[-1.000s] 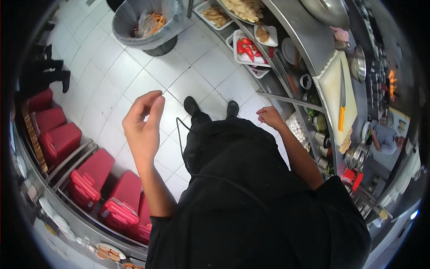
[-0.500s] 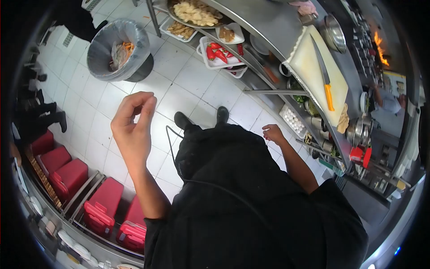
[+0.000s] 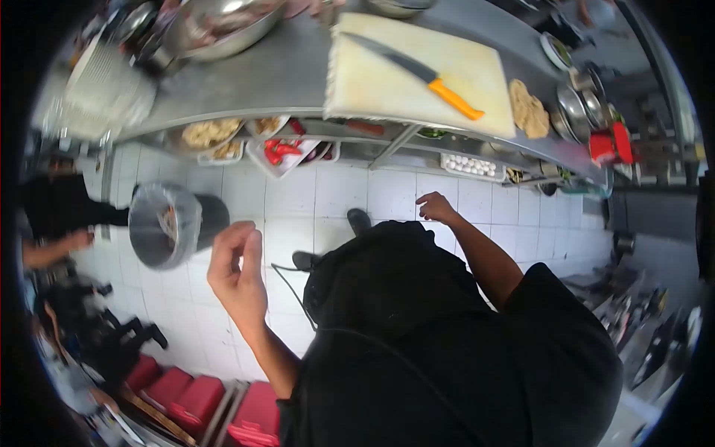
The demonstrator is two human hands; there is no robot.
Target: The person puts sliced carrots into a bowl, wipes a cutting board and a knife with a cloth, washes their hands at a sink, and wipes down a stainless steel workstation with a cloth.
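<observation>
My left hand [image 3: 240,270] is raised over the floor with its fingers curled and the tips brought towards the thumb. Whether something small sits between the fingertips, I cannot make out. Hanging lower in front of the counter, my right hand [image 3: 436,208] has its fingers loosely apart and holds nothing. On the steel counter ahead lies a white cutting board [image 3: 439,59] on a cloth. A knife [image 3: 424,73] with a yellow handle rests on that board, away from both hands. Beside the board is a crumpled tan cloth [image 3: 529,112].
Left of me stands a lined bin [image 3: 165,227]. Under the counter are a tray of red peppers [image 3: 279,153] and a tray of eggs [image 3: 473,165]. A metal bowl [image 3: 223,33] and stacked clear containers [image 3: 104,93] stand on top. People and red boxes [image 3: 197,402] are at lower left.
My body has turned right, so the counter with board and knife now lies straight ahead. The bin has shifted lower in view. Both hands keep much the same pose.
</observation>
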